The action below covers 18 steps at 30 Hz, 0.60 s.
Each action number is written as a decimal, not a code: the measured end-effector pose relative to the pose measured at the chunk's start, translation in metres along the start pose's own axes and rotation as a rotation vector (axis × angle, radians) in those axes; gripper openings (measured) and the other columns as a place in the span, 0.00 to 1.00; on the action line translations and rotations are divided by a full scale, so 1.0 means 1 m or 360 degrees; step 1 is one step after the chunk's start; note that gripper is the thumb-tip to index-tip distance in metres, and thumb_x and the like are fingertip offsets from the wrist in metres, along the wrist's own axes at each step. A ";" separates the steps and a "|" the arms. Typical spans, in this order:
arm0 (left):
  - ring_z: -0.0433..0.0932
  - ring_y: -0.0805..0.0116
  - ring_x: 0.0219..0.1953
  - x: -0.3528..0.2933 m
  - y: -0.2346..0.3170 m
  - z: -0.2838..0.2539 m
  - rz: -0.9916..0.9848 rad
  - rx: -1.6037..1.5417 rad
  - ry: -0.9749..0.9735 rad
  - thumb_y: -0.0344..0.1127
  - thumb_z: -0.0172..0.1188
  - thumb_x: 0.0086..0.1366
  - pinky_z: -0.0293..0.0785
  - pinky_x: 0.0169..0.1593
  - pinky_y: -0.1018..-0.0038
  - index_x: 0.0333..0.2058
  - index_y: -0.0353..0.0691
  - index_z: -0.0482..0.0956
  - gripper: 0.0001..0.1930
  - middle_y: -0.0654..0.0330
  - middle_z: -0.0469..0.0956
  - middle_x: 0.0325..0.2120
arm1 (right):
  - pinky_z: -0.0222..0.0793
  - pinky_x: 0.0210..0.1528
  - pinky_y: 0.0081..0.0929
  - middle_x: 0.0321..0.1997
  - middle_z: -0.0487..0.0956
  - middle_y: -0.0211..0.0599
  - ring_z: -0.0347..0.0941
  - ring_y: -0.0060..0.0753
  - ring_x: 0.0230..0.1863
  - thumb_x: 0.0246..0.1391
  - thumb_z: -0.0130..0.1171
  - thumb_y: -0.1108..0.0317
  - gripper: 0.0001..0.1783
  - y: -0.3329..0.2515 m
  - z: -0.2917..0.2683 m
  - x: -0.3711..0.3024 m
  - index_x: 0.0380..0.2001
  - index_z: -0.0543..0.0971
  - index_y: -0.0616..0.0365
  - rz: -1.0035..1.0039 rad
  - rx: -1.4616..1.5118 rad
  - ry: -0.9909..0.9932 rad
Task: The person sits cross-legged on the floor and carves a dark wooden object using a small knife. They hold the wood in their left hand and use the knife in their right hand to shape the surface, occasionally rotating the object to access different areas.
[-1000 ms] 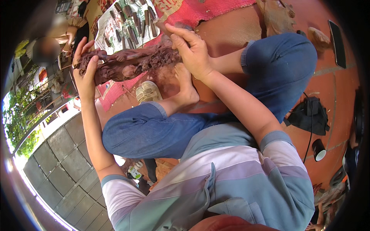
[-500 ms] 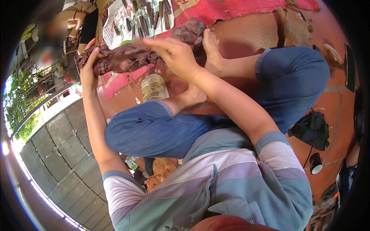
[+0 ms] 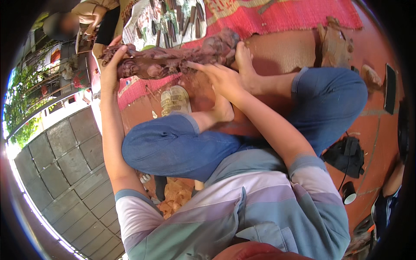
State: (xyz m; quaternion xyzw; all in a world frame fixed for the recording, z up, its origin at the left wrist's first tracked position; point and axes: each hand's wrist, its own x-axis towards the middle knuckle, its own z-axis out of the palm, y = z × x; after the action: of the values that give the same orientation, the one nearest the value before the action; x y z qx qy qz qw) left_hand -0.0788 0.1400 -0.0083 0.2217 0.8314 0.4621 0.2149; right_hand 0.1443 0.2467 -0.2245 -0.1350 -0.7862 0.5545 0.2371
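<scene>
A long, knobbly, dark reddish-brown wood carving (image 3: 173, 55) lies across the space beyond my crossed legs. My left hand (image 3: 112, 67) is wrapped round its left end, thumb on the near side and fingers behind. Its thicker right end reaches my bare right foot (image 3: 244, 54). My right hand (image 3: 225, 82) is just under the carving's middle, index finger stretched out to its lower edge and the other fingers loosely bent; no tool shows in it. Whether the fingertip presses on the wood I cannot tell.
Several carving tools (image 3: 180, 14) lie on a white printed sheet (image 3: 142, 17) beyond the carving, beside a red mat (image 3: 294, 19). A beige strapped object (image 3: 175, 100) sits near my left knee. At right are a rough wood piece (image 3: 336, 47), black bag (image 3: 346, 156) and black cup (image 3: 348, 193). Another person (image 3: 89, 21) is upper left.
My right hand has come down from in front of the carving to its lower edge, baring its middle. The carving stays in my left hand; the whole view has shifted slightly.
</scene>
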 end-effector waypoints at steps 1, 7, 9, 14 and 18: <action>0.76 0.72 0.37 0.003 0.003 -0.001 0.0039 0.0026 0.0011 0.34 0.61 0.58 0.73 0.45 0.76 0.55 0.35 0.67 0.26 0.57 0.76 0.39 | 0.73 0.37 0.36 0.34 0.78 0.42 0.76 0.44 0.35 0.57 0.51 0.68 0.17 0.028 0.002 -0.009 0.48 0.76 0.37 -0.0042 0.0041 0.0148; 0.76 0.73 0.38 -0.008 0.012 0.016 0.0000 -0.0019 0.0015 0.34 0.62 0.57 0.73 0.45 0.78 0.55 0.35 0.69 0.26 0.58 0.77 0.36 | 0.74 0.34 0.30 0.37 0.79 0.40 0.77 0.39 0.33 0.57 0.51 0.68 0.16 -0.034 -0.005 0.024 0.48 0.76 0.40 -0.0188 0.0327 0.0400; 0.75 0.75 0.35 -0.008 0.014 0.020 0.0044 0.0046 0.0034 0.35 0.63 0.57 0.72 0.42 0.80 0.54 0.35 0.70 0.26 0.60 0.77 0.35 | 0.72 0.44 0.25 0.41 0.80 0.38 0.77 0.35 0.39 0.56 0.54 0.70 0.16 -0.059 -0.011 0.038 0.48 0.78 0.48 -0.0065 0.0027 -0.0059; 0.73 0.78 0.33 -0.006 0.018 0.018 0.0083 0.0071 0.0083 0.35 0.63 0.56 0.70 0.41 0.81 0.54 0.35 0.71 0.26 0.62 0.78 0.32 | 0.72 0.36 0.29 0.34 0.79 0.35 0.76 0.37 0.33 0.55 0.54 0.70 0.16 0.039 0.020 -0.033 0.47 0.78 0.45 -0.0141 -0.0048 0.0207; 0.74 0.77 0.34 -0.005 0.005 0.016 0.0126 0.0057 0.0039 0.35 0.64 0.55 0.71 0.40 0.81 0.53 0.36 0.72 0.26 0.62 0.78 0.32 | 0.72 0.37 0.30 0.33 0.79 0.34 0.76 0.38 0.33 0.53 0.55 0.71 0.18 -0.022 -0.002 0.002 0.48 0.78 0.44 -0.0121 0.0398 0.0390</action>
State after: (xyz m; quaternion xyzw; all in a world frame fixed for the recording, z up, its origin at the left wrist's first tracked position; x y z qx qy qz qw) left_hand -0.0648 0.1503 -0.0109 0.2526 0.8327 0.4578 0.1823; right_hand 0.1448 0.2414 -0.2033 -0.1412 -0.6809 0.6179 0.3670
